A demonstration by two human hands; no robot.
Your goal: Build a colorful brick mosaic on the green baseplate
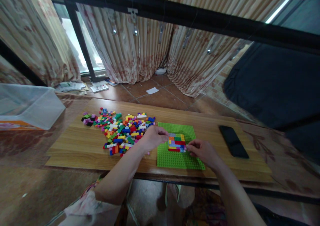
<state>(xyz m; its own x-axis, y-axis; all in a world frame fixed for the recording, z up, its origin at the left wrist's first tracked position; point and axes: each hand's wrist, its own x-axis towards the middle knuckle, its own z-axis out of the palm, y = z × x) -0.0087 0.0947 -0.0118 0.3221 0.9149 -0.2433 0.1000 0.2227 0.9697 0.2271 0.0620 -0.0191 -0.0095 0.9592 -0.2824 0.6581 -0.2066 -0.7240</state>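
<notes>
A green studded baseplate [180, 161] lies on the wooden board, with a flat rectangle of building bricks [177, 142] in red, yellow, blue, orange and green on it. My left hand [154, 138] reaches over the plate's left edge, its fingers pinched together near the rectangle's upper left corner; whatever they hold is hidden. At the lower right corner of the rectangle, my right hand [201, 151] is closed, thumb and finger on a small pale purple brick. A large spread of loose bricks [125, 129] lies left of the plate, partly behind my left hand.
A black phone [233, 141] lies on the wooden board [82, 149] at the right. On the far left stands a clear plastic bin [47, 102]. A dark bar [160, 11] crosses the top of the view before the curtains [135, 52]. Papers [71, 86] lie on the floor beyond.
</notes>
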